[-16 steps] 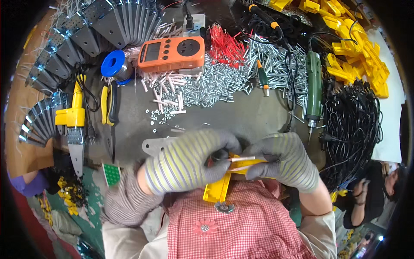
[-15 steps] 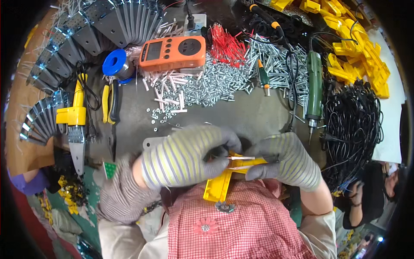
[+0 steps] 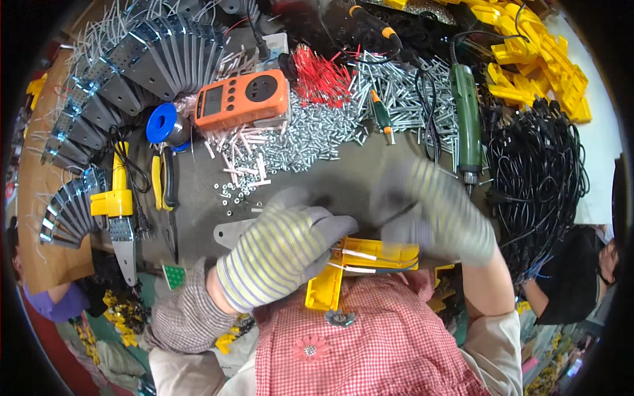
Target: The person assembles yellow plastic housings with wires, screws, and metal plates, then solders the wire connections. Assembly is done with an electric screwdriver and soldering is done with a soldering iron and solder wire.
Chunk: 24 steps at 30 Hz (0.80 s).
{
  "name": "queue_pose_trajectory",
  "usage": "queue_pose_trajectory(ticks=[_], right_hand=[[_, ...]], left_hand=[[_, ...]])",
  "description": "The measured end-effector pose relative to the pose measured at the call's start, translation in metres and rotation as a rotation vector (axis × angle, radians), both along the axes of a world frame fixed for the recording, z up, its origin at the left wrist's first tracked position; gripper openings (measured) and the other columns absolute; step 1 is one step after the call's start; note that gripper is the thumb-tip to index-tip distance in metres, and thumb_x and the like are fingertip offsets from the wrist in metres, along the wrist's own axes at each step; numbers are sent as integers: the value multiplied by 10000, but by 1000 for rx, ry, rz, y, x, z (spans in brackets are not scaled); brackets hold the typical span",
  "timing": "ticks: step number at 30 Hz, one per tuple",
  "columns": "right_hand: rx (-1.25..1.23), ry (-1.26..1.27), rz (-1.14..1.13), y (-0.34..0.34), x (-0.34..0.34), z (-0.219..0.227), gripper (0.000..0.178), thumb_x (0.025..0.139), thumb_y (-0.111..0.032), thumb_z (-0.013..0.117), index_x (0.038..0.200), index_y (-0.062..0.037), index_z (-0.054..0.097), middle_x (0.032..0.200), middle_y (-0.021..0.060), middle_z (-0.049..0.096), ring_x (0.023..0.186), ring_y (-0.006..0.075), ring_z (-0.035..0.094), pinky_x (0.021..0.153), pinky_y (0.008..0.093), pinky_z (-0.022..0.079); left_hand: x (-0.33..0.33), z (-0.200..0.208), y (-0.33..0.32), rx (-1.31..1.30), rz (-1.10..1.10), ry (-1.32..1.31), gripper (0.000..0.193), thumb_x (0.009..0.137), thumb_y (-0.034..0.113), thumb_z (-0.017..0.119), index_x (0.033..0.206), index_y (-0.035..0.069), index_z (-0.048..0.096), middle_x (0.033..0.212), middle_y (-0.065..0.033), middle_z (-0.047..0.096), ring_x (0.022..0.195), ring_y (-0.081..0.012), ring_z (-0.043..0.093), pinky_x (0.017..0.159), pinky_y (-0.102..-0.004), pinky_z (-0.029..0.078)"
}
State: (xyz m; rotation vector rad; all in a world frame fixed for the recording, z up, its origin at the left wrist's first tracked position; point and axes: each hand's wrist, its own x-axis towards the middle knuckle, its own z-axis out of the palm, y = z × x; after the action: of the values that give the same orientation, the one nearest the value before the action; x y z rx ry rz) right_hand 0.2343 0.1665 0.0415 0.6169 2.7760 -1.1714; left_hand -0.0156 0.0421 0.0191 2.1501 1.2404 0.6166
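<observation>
My left hand, in a grey and yellow striped glove, grips a yellow plastic housing half near the front edge of the bench. The housing is angled, with one arm toward me and one to the right. White-sleeved wires lie in its right arm, a dark strand beside them. A grey metal plate with a hole juts out left of that hand. My right hand, gloved alike, is above and right of the housing, blurred by motion. A thin dark strand shows at its fingers; whether they hold it I cannot tell.
Heaped screws, red sleeved parts and an orange meter lie beyond my hands. To the right are a green electric screwdriver and bundled black cords. Pliers and a finished-looking yellow tool lie left.
My right hand has moved up and away from the housing, uncovering its right arm with the wires inside. My left hand keeps its grip. The whole view has shifted slightly.
</observation>
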Motion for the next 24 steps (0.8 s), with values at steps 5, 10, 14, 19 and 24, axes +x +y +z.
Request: queue_pose_trajectory(ticks=[5,10,14,19,24], right_hand=[[768,30,-370,45,-19,-43,508,867,-445,850,1240,-116,742,1059,136,708,1046,348,706,890,481,591],[884,208,-397,57,-16,-53,337,871,-265,836,1162,-126,739,965,109,686,948,319,703,833,445,587],[856,716,-478,28,4,-16,352,797,-6,860,1107,-79,711,959,88,755,804,282,730,761,400,585],[-183,1224,-731,-63,52,13,565,1033,-101,642,1516,67,401,1255,251,670,1074,392,737,878,431,649],[89,817,-497,-68,50,14,477,848,-153,817,1254,-13,608,1110,185,705,912,341,715,793,410,608]], left_hand=[[9,-9,-14,5,187,38,499,825,44,761,1314,117,692,936,-30,731,1021,-311,732,1131,-541,453],[11,-16,-17,161,204,21,542,851,45,751,1382,110,662,942,14,752,959,-255,747,1147,-570,432],[11,-19,-20,72,222,0,565,857,42,756,1407,94,642,986,-17,773,1014,-265,761,1192,-569,405],[14,-23,-17,133,176,37,594,833,5,770,1406,90,638,1050,-61,794,1061,-274,776,1219,-565,390],[16,-30,-21,178,269,-56,579,822,-40,774,1374,92,658,1025,-69,801,1018,-293,789,1253,-578,356]])
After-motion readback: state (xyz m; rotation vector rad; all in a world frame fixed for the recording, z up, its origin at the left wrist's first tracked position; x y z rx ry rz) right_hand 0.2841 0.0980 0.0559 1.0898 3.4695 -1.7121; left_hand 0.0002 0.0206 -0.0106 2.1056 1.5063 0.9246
